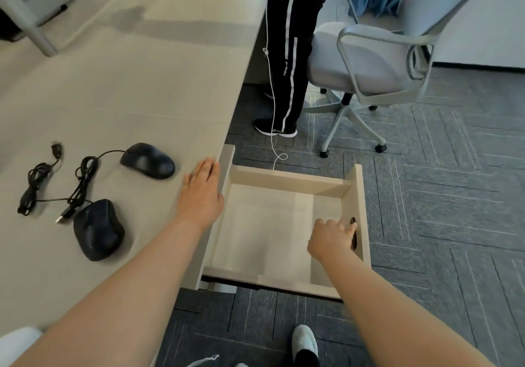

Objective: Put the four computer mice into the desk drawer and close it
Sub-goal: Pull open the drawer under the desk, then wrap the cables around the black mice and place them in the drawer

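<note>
Beside the open, empty drawer (272, 224), the right hand (331, 239) hooks its handle slot; the left hand (201, 193) lies flat, released. Best reach the nearest mouse (98, 229), gathering its cable.

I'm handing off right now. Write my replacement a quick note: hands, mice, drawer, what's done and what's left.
Left hand: open, flat on the beige desk's edge.
Right hand: at the dark handle slot in the front of the pale wooden drawer; grip unclear.
The drawer is open, nothing visible inside.
Only two black corded mice visible, both on the desk: far mouse, near mouse.
Left: load the mice, close.
</note>
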### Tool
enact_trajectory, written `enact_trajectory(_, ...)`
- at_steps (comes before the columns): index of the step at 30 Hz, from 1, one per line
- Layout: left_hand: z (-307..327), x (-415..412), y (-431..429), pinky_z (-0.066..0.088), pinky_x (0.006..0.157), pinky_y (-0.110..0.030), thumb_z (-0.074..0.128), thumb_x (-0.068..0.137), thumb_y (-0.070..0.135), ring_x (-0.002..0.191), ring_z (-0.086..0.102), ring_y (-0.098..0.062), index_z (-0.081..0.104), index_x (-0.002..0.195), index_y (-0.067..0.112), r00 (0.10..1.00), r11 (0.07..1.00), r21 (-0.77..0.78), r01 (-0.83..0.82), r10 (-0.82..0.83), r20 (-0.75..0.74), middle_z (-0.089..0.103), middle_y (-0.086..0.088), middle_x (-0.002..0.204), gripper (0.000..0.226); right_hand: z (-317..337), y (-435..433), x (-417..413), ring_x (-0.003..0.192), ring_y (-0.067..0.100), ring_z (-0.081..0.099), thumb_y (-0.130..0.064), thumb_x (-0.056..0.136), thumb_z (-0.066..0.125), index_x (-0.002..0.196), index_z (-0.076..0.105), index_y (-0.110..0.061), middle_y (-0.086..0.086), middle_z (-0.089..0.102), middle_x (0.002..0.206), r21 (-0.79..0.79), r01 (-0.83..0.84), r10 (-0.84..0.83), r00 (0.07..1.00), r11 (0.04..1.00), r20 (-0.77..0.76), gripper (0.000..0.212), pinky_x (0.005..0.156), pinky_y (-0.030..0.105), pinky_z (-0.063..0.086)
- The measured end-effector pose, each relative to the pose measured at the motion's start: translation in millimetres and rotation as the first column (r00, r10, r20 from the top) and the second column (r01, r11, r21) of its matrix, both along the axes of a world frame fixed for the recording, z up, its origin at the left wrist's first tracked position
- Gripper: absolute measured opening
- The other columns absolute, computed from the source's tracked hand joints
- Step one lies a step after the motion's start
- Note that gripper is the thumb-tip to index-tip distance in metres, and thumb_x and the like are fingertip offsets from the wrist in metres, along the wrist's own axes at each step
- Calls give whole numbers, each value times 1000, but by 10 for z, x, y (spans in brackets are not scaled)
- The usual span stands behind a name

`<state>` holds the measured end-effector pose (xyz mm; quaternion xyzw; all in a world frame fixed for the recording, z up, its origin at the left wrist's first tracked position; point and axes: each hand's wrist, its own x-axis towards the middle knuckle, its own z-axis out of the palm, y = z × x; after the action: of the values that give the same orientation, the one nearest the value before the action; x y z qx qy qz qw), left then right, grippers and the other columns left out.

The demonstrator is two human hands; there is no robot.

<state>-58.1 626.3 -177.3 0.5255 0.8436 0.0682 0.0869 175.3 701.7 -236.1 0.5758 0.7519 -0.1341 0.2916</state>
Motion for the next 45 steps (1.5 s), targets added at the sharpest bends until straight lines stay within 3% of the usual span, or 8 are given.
enact_trajectory(5,388,-187,-403,34,104,-43,54,80,9,124,37,-33,45,126,7,983,927,329,-181,160,89,46,-17,134,47,652,89,-861,130,29,36,-16,88,42,134,38,-11,10,46,138,364,-28,253,767,931,-589,46,109,41,31)
enact_trajectory(11,499,-1007,-1214,37,97,-52,51,84,13,116,38,-41,49,119,4,734,689,260,-676,660,160,44,-24,126,36,1068,-257,-1998,123,31,41,-21,85,52,127,47,-6,13,51,130,400,-302,500,475,865,-724,45,107,38,33)
enact_trajectory(17,470,-1580,-1238,38,96,-45,49,88,26,121,40,-36,44,127,11,806,806,13,-592,592,20,51,-16,131,42,931,-498,-2759,142,31,18,-37,84,55,147,8,-9,13,18,155,196,-443,460,632,875,-624,84,117,40,22)
enact_trajectory(23,475,-1881,-888,38,90,-38,54,83,30,110,55,-31,59,101,12,796,782,-161,-602,603,-47,65,-13,111,26,838,-409,-2851,128,32,35,-25,84,54,146,9,-6,15,35,143,281,-332,435,661,900,-611,79,105,40,35)
enact_trajectory(28,562,-1779,-775,46,69,-19,64,78,16,77,64,-23,67,90,7,720,731,178,-658,543,432,69,-7,86,15,993,-212,-2684,98,26,53,-19,69,70,127,42,-3,16,55,120,-190,-49,-134,545,981,-828,66,71,28,44)
enact_trajectory(32,652,-1428,-576,44,58,-6,74,72,14,64,59,2,64,82,19,637,661,327,-675,298,711,64,10,72,15,1159,-67,-2455,81,18,57,-5,79,64,127,48,-1,10,62,95,-838,-109,-817,188,534,-545,51,59,24,47)
enact_trajectory(35,717,-1238,-405,49,60,-6,74,72,12,68,62,2,65,84,22,647,697,369,-615,179,741,65,13,73,18,1217,25,-2277,86,17,59,-4,81,61,125,46,-4,8,62,94,-903,-209,-916,69,374,-395,46,61,22,54)
enact_trajectory(45,756,-936,-312,40,79,-17,64,82,19,92,52,-5,62,115,18,724,879,302,-368,68,686,49,6,100,33,1260,38,-2172,106,28,58,-4,77,64,130,43,-4,17,60,116,-844,-313,-898,-86,435,-430,57,91,37,50)
